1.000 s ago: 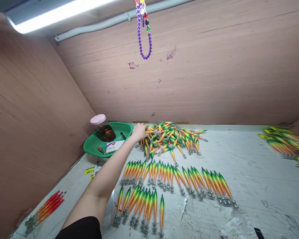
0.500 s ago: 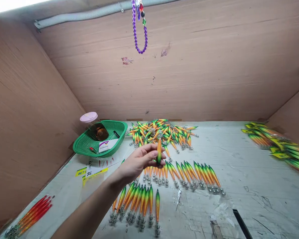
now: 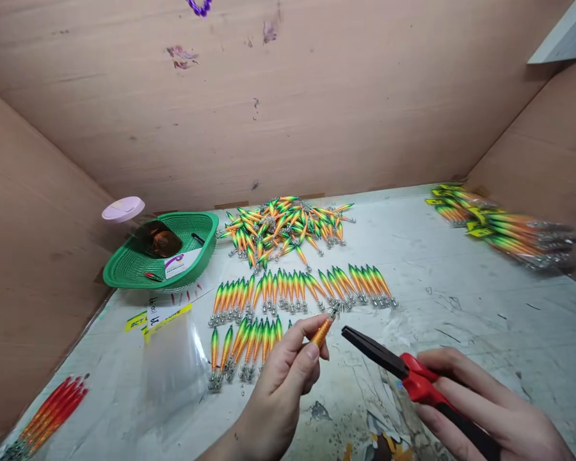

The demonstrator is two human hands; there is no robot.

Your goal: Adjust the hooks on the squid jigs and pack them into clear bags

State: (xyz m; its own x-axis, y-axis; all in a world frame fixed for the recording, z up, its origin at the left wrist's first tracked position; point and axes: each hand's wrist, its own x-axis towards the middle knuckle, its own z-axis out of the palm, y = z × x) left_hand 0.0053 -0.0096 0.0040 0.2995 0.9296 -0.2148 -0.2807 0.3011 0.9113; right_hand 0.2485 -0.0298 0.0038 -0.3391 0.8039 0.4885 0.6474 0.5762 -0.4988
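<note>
Between thumb and fingers, my left hand point(image 3: 288, 378) pinches a squid jig point(image 3: 322, 334), its hook crown pointing up and away from me. Most of the jig's body is hidden by the fingers. My right hand point(image 3: 480, 403) is wrapped around the red and black handles of a pair of long-nose pliers point(image 3: 379, 352). The pliers' dark tips are just right of the hook crown, apart from it. Beyond the left hand lie two rows of green and orange jigs, a back row point(image 3: 288, 288) and a front row point(image 3: 249, 342), hooks toward me.
A heap of loose jigs point(image 3: 288, 230) lies at the back. On the left are a green basket point(image 3: 208, 256) holding a pink-lidded jar point(image 3: 123, 209), clear bags point(image 3: 175, 365) with yellow headers, and red jigs point(image 3: 52, 410). Packaged jigs point(image 3: 509, 224) are stacked at the back right.
My left hand has come down and nearer with the jig, whose hooks now show at its far end. My right hand has entered view holding the pliers. The view has tilted down.
</note>
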